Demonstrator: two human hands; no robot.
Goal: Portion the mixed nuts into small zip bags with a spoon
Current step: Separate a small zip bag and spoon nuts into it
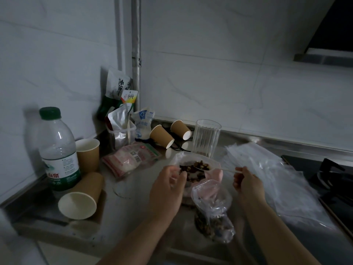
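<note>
on the counter (pixel 133 190), hands lift a spoon (pixel 215 168) of nuts (pixel 200 166).

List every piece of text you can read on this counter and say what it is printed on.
"泉": red band on the water bottle label; the characters around it are cut off or blurred.
"小": top of the white packet against the wall; the characters below are unreadable.
Red and white pouch: script too blurred.
Blue and white bag: print too blurred.
Pink packet: label too small.
</note>
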